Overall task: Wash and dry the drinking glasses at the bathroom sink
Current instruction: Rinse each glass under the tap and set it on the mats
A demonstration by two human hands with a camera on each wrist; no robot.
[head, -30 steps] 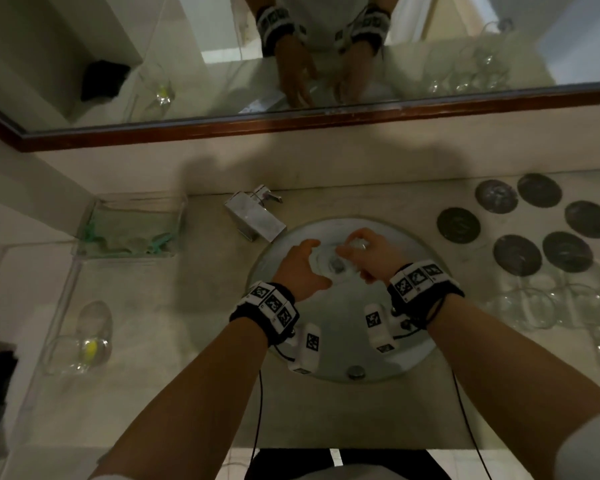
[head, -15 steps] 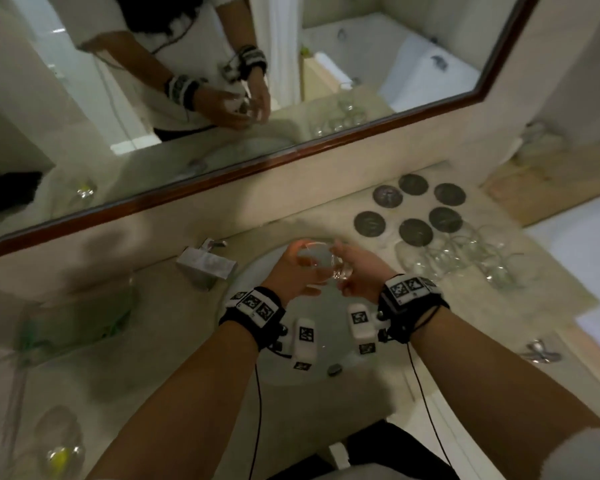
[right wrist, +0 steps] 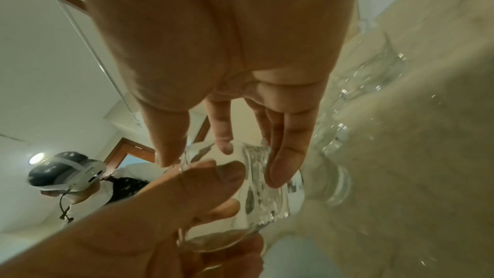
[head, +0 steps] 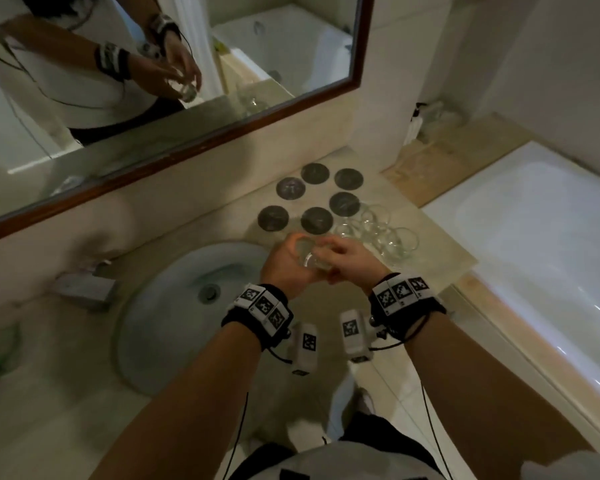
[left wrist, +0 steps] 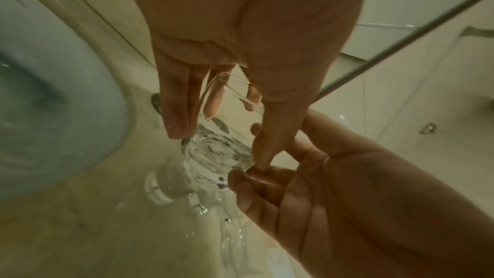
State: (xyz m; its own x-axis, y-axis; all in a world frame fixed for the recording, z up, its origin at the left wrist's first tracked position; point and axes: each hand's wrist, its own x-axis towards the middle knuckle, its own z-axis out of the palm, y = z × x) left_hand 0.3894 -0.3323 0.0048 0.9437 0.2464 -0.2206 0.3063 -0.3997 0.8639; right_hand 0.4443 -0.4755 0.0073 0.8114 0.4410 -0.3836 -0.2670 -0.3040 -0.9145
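item: clear round drinking glass point(head: 307, 254), both hands gripping — left hand point(head: 284, 271) fingers curling round, right hand point(head: 352, 263) pinching base; prob. carrying w/ 2-hand support toward dark round coasters point(head: 316, 220).

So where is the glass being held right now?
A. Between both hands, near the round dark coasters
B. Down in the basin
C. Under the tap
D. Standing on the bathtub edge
A: the glass sits between the left hand and right hand, just in front of the coasters.
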